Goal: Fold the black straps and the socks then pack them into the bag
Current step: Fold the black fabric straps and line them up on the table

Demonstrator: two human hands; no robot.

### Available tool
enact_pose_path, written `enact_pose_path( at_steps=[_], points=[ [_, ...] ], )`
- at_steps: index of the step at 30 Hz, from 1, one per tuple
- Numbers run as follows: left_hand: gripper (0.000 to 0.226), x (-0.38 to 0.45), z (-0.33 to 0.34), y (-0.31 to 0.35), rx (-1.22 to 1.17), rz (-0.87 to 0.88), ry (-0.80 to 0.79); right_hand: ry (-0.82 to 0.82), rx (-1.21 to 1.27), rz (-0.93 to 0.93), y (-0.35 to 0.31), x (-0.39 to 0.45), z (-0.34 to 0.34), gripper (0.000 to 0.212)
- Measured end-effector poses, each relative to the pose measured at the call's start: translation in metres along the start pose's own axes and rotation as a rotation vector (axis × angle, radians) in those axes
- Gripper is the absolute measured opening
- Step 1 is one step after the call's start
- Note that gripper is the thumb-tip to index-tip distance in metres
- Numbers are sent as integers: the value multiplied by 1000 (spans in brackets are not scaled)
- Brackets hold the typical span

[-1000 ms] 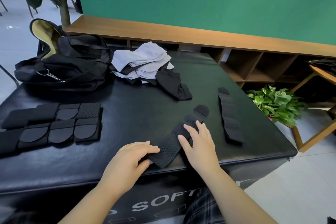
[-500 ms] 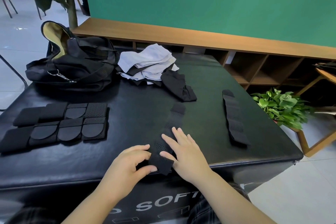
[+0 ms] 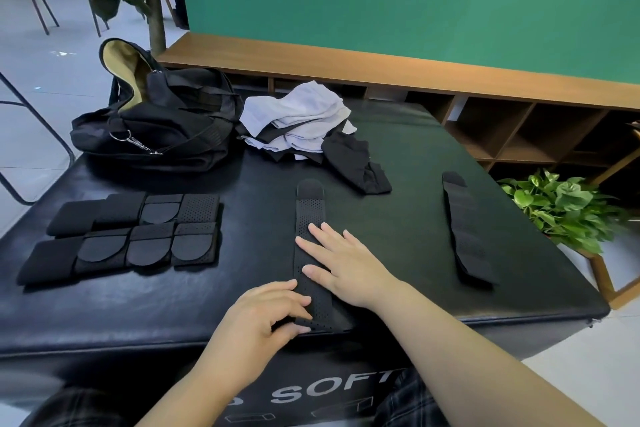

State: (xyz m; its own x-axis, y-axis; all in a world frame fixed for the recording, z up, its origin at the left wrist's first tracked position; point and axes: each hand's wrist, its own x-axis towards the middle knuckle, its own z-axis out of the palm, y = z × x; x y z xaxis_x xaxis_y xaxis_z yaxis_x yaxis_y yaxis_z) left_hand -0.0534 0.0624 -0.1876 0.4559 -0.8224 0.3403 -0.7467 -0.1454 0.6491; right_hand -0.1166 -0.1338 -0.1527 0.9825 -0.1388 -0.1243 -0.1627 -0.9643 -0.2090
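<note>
Flat on the black padded table (image 3: 398, 253), one long black strap (image 3: 309, 218) stretched out straight, not yet folded. Right hand (image 3: 346, 263) lying on its middle, fingers straight and spread, pressing it down. Left hand (image 3: 263, 319) at the near end of the strap, fingers curled, pinching that end between thumb and fingers. Looks like getting ready to fold the near end over.

Well off to the left of the left hand, a neat pile of folded straps (image 3: 131, 236), side by side in two rows. So a good part of the strap work looks done. Well off to the right of the right hand, one more long strap (image 3: 465, 229), lying flat and unfolded.

Far past both hands, a messy heap of socks (image 3: 304, 121), some pale, some black, none folded yet as far as can be seen. Left of that heap, the black bag (image 3: 156, 128), top open. Cannot tell what is inside.

Still to do: fold two straps, fold the socks, pack it all.
</note>
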Motion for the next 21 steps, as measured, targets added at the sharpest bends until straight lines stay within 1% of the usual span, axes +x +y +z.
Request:
enact_pose_path(
  at_steps=[2, 4, 6, 8, 10, 12, 15, 16, 21],
  points=[
    [20, 0, -1, 3, 19, -7, 9, 5, -4, 12, 3, 8, -1, 55],
    [8, 2, -2, 7, 35, -74, 19, 5, -4, 22, 5, 14, -3, 55],
    [23, 4, -3, 14, 18, -153, 40, 14, -1, 30, 7, 19, -2, 55],
    [23, 8, -2, 17, 9, -227, 64, 33, 2, 39, 9, 23, 0, 54],
    [17, 12, 0, 19, -2, -299, 94, 76, 37, 51, 11, 26, 1, 52],
    [9, 15, 2, 19, -9, -350, 104, 158, 138, 78, 14, 27, 0, 49],
    [25, 17, 5, 18, -2, -390, 124, 290, 344, 150, 16, 20, 0, 45],
    [29, 17, 5, 19, 3, -398, 132, 322, 378, 167, 16, 16, 1, 44],
    [42, 17, 8, 21, 7, -376, 186, 462, 411, 176, 15, -1, 7, 38]
  ],
)
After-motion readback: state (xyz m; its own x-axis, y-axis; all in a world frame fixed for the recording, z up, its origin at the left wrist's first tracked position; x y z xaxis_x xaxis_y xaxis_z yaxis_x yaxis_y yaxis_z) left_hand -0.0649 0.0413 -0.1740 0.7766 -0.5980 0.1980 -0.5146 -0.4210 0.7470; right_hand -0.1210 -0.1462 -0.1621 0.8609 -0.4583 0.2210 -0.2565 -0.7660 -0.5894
